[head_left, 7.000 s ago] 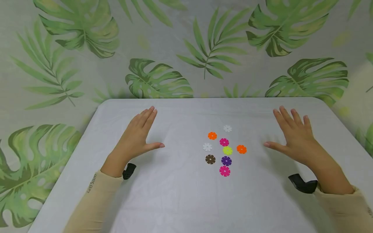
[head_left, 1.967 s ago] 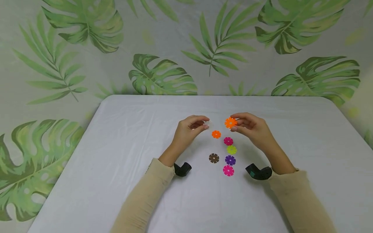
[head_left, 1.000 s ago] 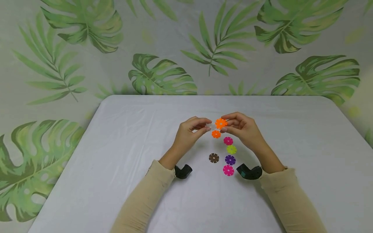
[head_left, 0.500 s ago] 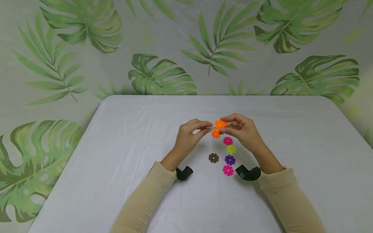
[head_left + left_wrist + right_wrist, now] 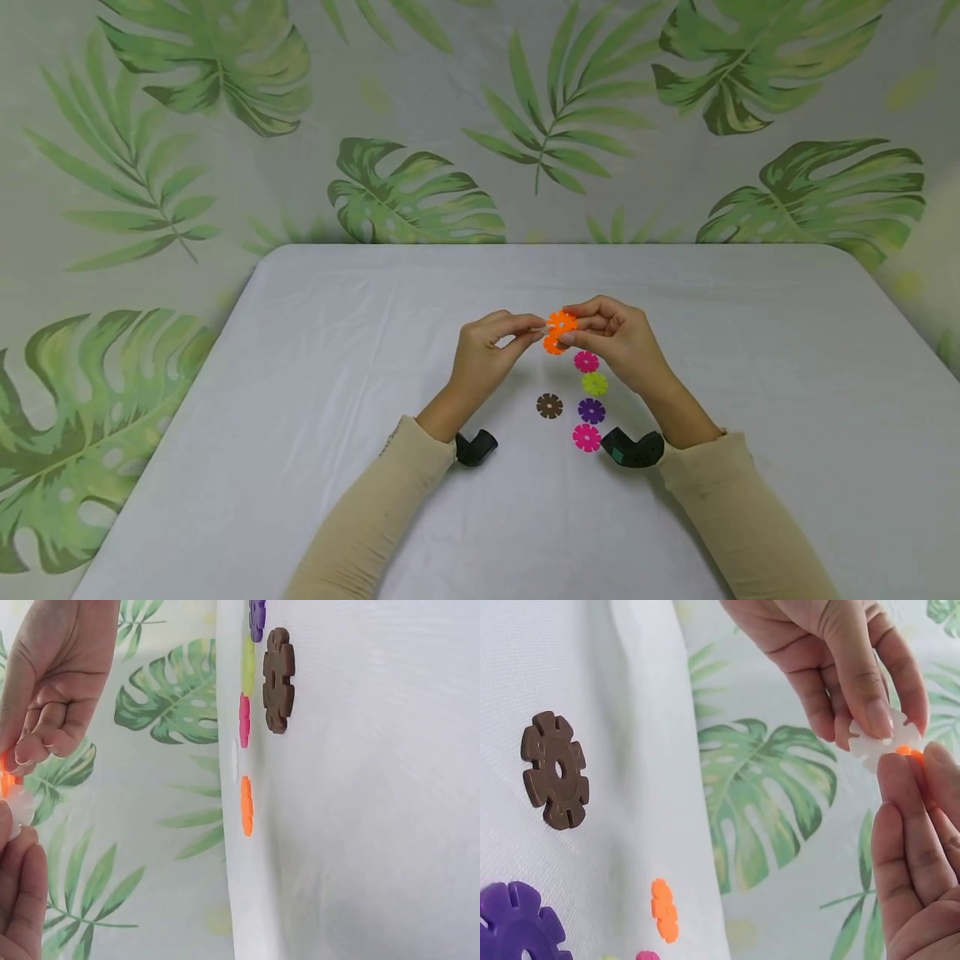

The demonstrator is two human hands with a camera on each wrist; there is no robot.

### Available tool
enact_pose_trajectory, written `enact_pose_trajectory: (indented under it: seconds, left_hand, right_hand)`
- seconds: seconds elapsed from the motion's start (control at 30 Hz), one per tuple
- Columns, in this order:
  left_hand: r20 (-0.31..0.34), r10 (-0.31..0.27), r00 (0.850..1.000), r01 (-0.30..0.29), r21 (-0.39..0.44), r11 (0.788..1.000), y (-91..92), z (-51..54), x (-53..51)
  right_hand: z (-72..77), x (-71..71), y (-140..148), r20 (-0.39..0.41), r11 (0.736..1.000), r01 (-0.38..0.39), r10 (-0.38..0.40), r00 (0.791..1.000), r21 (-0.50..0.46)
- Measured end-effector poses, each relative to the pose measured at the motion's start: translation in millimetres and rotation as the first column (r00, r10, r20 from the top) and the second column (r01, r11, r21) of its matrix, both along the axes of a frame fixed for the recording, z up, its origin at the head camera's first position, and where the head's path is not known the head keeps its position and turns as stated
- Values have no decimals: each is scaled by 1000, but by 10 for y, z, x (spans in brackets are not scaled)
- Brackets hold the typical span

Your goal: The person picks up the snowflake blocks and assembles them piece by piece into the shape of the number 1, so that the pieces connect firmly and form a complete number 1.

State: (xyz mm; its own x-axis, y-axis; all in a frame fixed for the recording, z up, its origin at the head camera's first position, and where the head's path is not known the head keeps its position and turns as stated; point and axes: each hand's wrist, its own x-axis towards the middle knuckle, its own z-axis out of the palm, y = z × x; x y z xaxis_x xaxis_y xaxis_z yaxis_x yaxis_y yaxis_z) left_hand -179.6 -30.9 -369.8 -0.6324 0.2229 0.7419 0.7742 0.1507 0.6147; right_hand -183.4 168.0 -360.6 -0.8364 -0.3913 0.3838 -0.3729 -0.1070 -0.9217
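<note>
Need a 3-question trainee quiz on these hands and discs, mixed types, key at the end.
1. True or false: the left hand is pinching the brown disc.
2. What colour is the disc that the right hand holds? A: purple. B: orange. C: yellow-green.
3. In the head view, which disc on the table lies between the farther pink disc and the purple disc?

Key:
1. False. It pinches a white disc; the brown disc lies on the table.
2. B.
3. The yellow-green disc.
</note>
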Motion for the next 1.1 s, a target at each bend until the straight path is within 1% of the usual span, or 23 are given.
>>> enact_pose_trajectory:
  seconds: [0.07,0.1,0.17,0.3,0.33,0.43,0.57,0.6,0.67,0.8,0.83,0.93,1.1]
  left_hand:
    - [-2,-3,1000,3,0,1000,-1,77,52]
    - [0,0,1000,0,-4,1000,-4,75,50]
    - [7,0,1000,0,-5,1000,-12,51,39]
    - [23,-15,1000,15,1,1000,-25,-108,-67]
    - [26,-23,999,23,3,1000,-24,-110,-68]
    - [39,-48,998,48,9,999,-19,-82,-53]
    - [46,-66,997,66,4,998,-12,48,35]
    - [55,-70,996,70,2,998,-13,83,58]
    - [92,-74,993,75,-7,997,-17,145,102]
    - [187,-94,978,98,-13,995,-26,171,124]
    - [202,-98,974,103,-15,995,-27,169,124]
    - [221,-107,969,115,-21,993,-25,165,122]
    - [225,-96,970,108,-43,993,-21,175,132]
  right_hand:
    - [-7,-2,-1,6,1000,10,-10,1000,6]
    - [-7,-3,-1,9,1000,11,-11,1000,7]
    - [-5,-5,-1,9,1000,15,-15,1000,26]
    - [21,-4,28,10,996,22,-23,1000,91]
    - [29,-4,37,9,994,29,-30,1000,108]
    - [42,-5,61,5,990,41,-42,999,137]
    - [44,-5,64,4,989,52,-53,999,137]
    - [43,-5,63,6,990,54,-55,998,132]
    - [39,-7,61,10,991,57,-58,998,120]
    - [26,-8,54,16,994,52,-54,998,101]
    - [21,-7,51,16,994,51,-53,998,99]
    - [5,-3,35,21,994,43,-46,999,96]
    - [-16,2,-1,25,996,18,-20,999,92]
